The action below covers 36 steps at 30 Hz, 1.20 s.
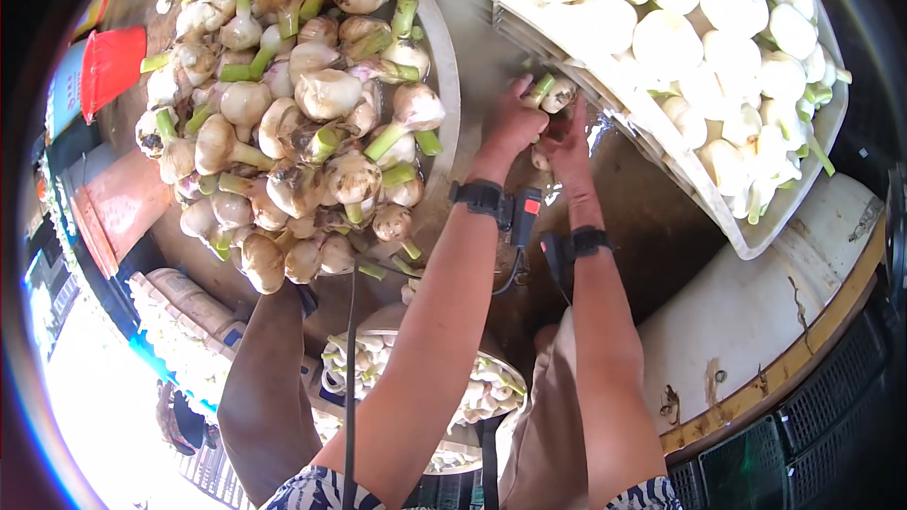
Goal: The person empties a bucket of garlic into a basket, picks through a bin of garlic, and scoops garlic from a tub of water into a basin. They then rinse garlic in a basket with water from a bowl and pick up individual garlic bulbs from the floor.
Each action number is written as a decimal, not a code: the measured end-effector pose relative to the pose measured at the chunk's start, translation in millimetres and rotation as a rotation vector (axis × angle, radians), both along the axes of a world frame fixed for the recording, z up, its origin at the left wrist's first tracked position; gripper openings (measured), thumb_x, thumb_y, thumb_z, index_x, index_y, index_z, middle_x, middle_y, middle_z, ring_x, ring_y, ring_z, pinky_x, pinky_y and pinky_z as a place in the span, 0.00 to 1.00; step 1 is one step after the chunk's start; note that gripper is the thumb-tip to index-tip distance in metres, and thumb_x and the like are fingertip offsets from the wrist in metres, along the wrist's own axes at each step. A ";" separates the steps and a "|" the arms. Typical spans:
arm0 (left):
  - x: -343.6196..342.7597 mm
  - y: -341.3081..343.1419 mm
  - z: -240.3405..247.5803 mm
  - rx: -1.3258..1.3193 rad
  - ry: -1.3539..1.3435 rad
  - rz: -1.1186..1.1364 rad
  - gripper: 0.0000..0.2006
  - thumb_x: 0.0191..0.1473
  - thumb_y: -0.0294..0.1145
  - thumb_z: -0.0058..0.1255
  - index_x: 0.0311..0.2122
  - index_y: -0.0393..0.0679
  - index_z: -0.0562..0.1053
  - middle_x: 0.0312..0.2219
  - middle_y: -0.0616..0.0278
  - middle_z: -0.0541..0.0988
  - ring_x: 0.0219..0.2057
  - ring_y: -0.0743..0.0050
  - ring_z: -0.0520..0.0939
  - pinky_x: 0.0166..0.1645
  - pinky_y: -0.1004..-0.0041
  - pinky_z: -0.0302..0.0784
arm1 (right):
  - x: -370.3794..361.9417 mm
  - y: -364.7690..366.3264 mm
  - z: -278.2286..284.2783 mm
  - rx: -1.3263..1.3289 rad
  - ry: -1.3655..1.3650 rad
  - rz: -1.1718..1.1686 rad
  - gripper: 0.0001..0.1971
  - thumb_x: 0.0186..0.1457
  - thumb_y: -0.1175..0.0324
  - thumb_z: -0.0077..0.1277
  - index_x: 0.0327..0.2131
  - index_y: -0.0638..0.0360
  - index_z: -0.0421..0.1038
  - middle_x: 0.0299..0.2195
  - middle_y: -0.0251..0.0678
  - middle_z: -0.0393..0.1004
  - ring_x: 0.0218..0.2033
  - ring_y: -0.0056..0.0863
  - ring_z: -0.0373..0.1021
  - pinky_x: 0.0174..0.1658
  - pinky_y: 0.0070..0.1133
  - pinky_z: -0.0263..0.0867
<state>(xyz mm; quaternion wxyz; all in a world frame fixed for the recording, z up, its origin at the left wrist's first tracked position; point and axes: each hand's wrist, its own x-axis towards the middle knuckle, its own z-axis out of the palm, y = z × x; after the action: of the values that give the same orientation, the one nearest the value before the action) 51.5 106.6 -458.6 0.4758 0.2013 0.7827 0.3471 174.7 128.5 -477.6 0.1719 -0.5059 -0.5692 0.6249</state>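
Note:
My left hand [512,128] is closed around the green stem side of a garlic bulb [559,93], whose brown-stained head shows past the fingers. Close beside it, my right hand [568,149] has its fingers bent against the same bulb from below; any tool in it is hidden. A small pale piece [540,159] shows between the two hands. To the left, a heap of dirty garlic bulbs [283,123] with cut green stems fills a large round pale tray [444,66]. Cleaned white garlic bulbs [727,57] are piled at the right.
The white bulbs sit in a pale rectangular tray [753,244] close to my right hand. Below, between my legs, stands a container of garlic [487,387]. A red bucket [113,66] is at far left, dark crates [831,387] at lower right. A cable [351,368] hangs near my left arm.

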 end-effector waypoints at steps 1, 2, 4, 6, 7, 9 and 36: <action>-6.5 -2.4 -1.3 0.044 -0.218 0.011 0.35 0.31 0.25 0.49 0.53 0.38 0.59 0.42 0.50 0.71 0.43 0.62 0.73 0.45 0.73 0.68 | -0.1 4.6 -3.4 0.047 0.038 0.010 0.48 0.35 0.83 0.51 0.59 0.55 0.34 0.40 0.41 0.64 0.39 0.28 0.64 0.37 0.19 0.65; 2.7 -2.4 8.3 0.039 -0.336 0.090 0.33 0.32 0.22 0.48 0.52 0.40 0.61 0.36 0.59 0.72 0.33 0.78 0.72 0.33 0.76 0.70 | 9.3 13.5 3.4 -0.048 -0.108 0.081 0.45 0.36 0.82 0.51 0.58 0.56 0.36 0.45 0.41 0.61 0.43 0.28 0.63 0.39 0.20 0.65; 3.6 -8.7 12.5 0.088 -0.399 0.164 0.33 0.34 0.22 0.48 0.53 0.40 0.60 0.36 0.59 0.73 0.32 0.76 0.73 0.32 0.76 0.70 | 9.7 22.0 3.9 -0.149 0.077 0.042 0.44 0.37 0.81 0.51 0.58 0.57 0.38 0.45 0.40 0.62 0.43 0.29 0.63 0.40 0.21 0.65; 8.5 -19.0 17.9 0.114 -0.517 0.281 0.32 0.37 0.24 0.47 0.54 0.41 0.59 0.33 0.61 0.73 0.28 0.74 0.73 0.30 0.77 0.70 | 4.0 21.9 11.4 -0.298 0.239 -0.025 0.40 0.36 0.81 0.52 0.55 0.58 0.45 0.45 0.39 0.62 0.42 0.29 0.63 0.40 0.21 0.65; 14.6 -28.5 23.8 0.085 -0.545 0.296 0.31 0.37 0.24 0.48 0.53 0.40 0.60 0.34 0.61 0.73 0.29 0.77 0.73 0.30 0.77 0.70 | 9.8 15.3 12.9 -0.405 0.168 -0.081 0.38 0.35 0.81 0.52 0.54 0.59 0.48 0.44 0.38 0.62 0.42 0.28 0.63 0.39 0.22 0.65; 24.2 -48.1 39.3 0.104 -0.565 0.324 0.31 0.36 0.22 0.49 0.52 0.36 0.60 0.35 0.61 0.73 0.30 0.78 0.73 0.32 0.78 0.70 | 15.7 5.0 28.7 -0.370 0.008 -0.005 0.39 0.35 0.81 0.51 0.55 0.59 0.47 0.45 0.38 0.62 0.41 0.26 0.63 0.37 0.21 0.66; -210.2 -181.9 317.4 0.168 1.004 0.076 0.15 0.45 0.29 0.46 0.41 0.40 0.69 0.43 0.47 0.68 0.47 0.53 0.66 0.50 0.65 0.61 | -180.6 -85.0 276.4 0.416 -0.023 -0.076 0.08 0.46 0.72 0.48 0.31 0.65 0.69 0.27 0.38 0.71 0.30 0.24 0.67 0.34 0.20 0.61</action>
<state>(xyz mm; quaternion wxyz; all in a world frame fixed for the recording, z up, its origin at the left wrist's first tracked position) -158.7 -75.3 -141.2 0.0103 0.3522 0.8910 0.2863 -5.9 43.5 -201.2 0.2896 -0.4875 -0.6686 0.4811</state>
